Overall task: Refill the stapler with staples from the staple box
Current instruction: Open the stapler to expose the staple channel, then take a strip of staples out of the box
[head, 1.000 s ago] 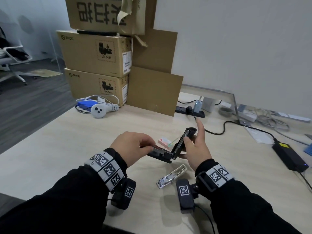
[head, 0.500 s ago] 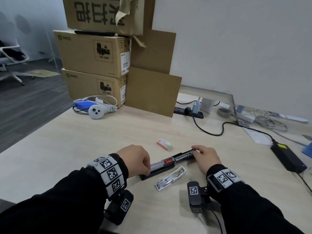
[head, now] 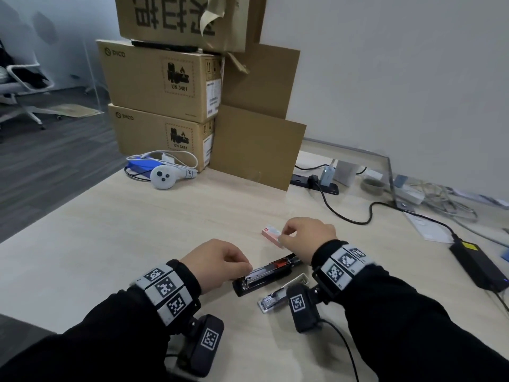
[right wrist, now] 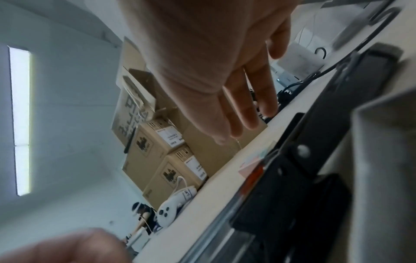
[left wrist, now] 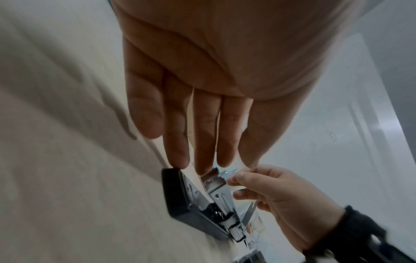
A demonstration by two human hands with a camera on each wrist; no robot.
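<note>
My left hand (head: 217, 264) is resting straight fingertips (left wrist: 180, 160) on the opened stapler (head: 265, 275). The head view alone is showing my right hand (head: 308, 235) pinching the staple box (head: 272, 236); its wrist view is blurring that.

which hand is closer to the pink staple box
Right. The right hand is at the staple box, fingertips on its near end. The left hand is nearer the camera, on the stapler.
</note>
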